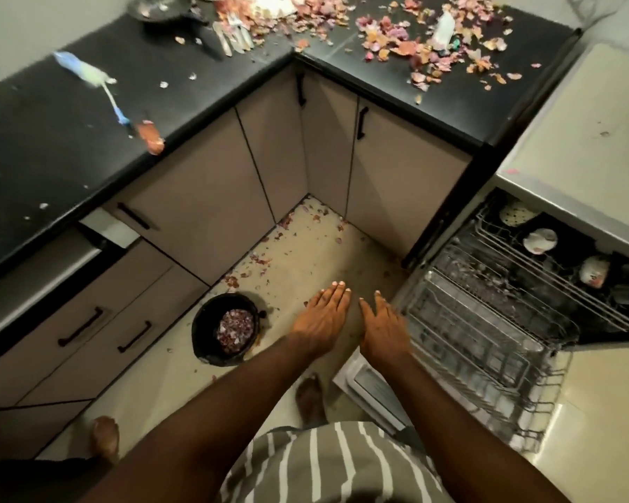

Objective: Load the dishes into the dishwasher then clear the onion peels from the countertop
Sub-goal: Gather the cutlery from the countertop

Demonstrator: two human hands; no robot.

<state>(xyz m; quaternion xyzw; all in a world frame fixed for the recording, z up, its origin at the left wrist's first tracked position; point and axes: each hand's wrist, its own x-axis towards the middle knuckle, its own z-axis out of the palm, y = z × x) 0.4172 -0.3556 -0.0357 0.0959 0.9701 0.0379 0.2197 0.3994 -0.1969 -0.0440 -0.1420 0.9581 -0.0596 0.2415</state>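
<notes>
My left hand and my right hand hang side by side above the floor, fingers straight, holding nothing. To their right the dishwasher stands open, its lower rack pulled out and its upper rack carrying a few white cups. Onion peels litter the black countertop at the far corner. Cutlery, a dark pan and a white plate lie among the peels at the back.
A black bin with peels inside stands on the floor left of my hands. More peels are scattered on the floor near the cabinet corner. A blue-white brush lies on the left counter. My bare feet are below.
</notes>
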